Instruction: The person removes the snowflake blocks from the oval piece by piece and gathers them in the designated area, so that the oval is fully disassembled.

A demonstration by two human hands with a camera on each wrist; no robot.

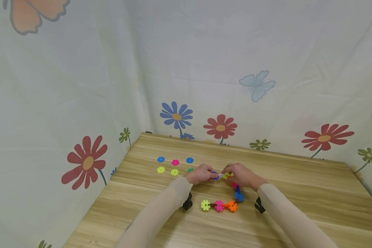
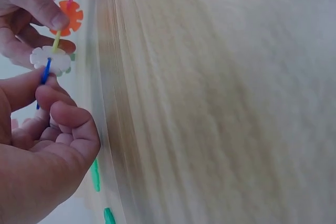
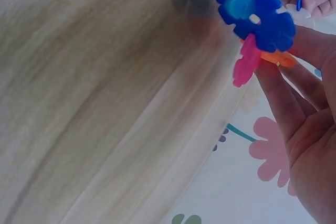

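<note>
A chain of notched plastic flower discs curves across the table. In the head view its near row shows a yellow disc (image 1: 205, 205), a pink disc (image 1: 219, 206) and an orange disc (image 1: 232, 206), then a blue disc (image 1: 239, 196) at the bend. My left hand (image 1: 201, 174) pinches a dark blue disc (image 2: 45, 72) between thumb and finger, its edge at a white disc (image 2: 50, 60). My right hand (image 1: 241, 175) grips the chain's far part at another orange disc (image 2: 72, 17), beside a yellow disc (image 2: 56, 40) that meets the white one. A pink disc (image 3: 247, 61) hangs below dark blue (image 3: 268, 22).
Left of my left hand, loose discs lie in two rows: blue (image 1: 161, 159), pink (image 1: 175, 162) and blue (image 1: 189, 160) behind, yellow (image 1: 161, 169), yellow (image 1: 175, 172) and green (image 1: 190, 170) in front. A flower-printed curtain (image 1: 198, 86) hangs behind the wooden table (image 1: 297, 179).
</note>
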